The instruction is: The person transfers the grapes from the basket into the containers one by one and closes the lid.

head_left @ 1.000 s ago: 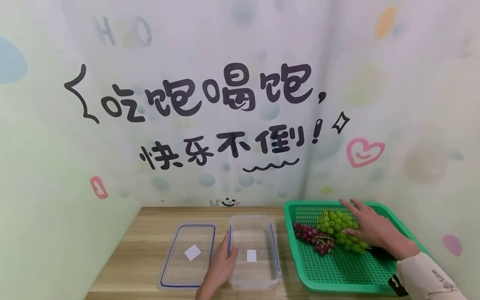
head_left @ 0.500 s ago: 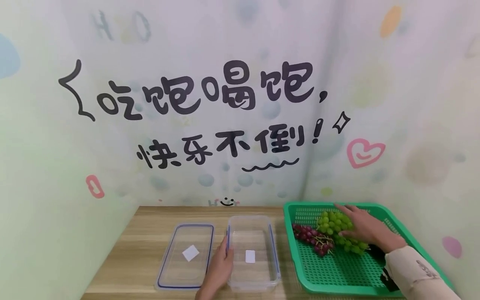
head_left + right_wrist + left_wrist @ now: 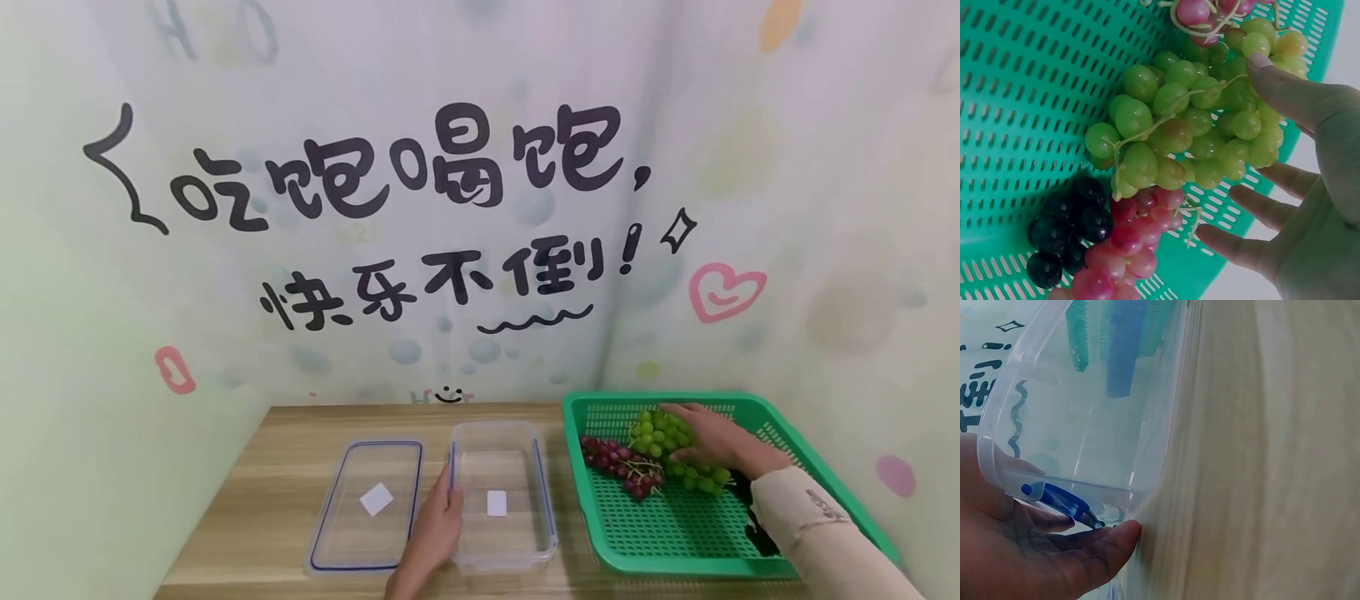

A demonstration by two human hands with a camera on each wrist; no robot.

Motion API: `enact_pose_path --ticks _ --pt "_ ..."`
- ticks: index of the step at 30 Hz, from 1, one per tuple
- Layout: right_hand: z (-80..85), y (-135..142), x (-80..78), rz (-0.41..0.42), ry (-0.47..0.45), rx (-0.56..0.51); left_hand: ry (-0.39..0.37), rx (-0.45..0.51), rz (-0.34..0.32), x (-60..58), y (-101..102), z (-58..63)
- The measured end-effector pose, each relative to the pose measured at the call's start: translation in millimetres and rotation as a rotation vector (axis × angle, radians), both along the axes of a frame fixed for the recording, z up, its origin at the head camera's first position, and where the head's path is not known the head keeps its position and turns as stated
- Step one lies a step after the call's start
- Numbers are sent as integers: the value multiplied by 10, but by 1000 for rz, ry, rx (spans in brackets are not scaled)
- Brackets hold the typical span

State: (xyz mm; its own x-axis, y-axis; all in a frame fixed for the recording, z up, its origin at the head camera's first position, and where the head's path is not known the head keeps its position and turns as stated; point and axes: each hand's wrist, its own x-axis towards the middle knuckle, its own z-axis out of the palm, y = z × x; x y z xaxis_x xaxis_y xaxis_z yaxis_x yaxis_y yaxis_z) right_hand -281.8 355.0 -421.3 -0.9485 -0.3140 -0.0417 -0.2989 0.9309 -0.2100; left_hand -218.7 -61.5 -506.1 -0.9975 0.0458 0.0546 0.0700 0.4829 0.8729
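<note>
In the head view, the left hand [image 3: 435, 529], low in the centre of the frame, held the left wall of a clear plastic box [image 3: 498, 557], thumb at the rim; a blue-edged lid [image 3: 360, 533] lay just left of it on the wooden table [image 3: 247, 500]. At right, the right hand [image 3: 716, 442] was over green grapes [image 3: 660, 433] in a green basket [image 3: 675, 567], with dark red grapes [image 3: 618, 462] just left of them. In the left wrist view, fingers ran along the box's outer wall beside a blue clasp [image 3: 1063, 499], lower left. In the right wrist view, thumb and fingers stood apart around the bunch's right end, the thumb tip over grapes at upper right; I cannot tell how firmly they touched. Black grapes [image 3: 1072, 228] and pink grapes [image 3: 1119, 256] lay at lower left.
</note>
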Motion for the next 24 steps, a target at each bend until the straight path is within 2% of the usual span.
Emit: enact_pose_path --ticks 8,13,24 --pt "-102 -9 -83 -19 -48 -27 -18 11 -12 -1 -5 5" --pt "-158 -23 -136 -20 -34 -37 -32 24 -5 -15 -16 18" --pt "-214 -64 -193 -38 -8 -18 -4 25 -14 -40 -21 -15"
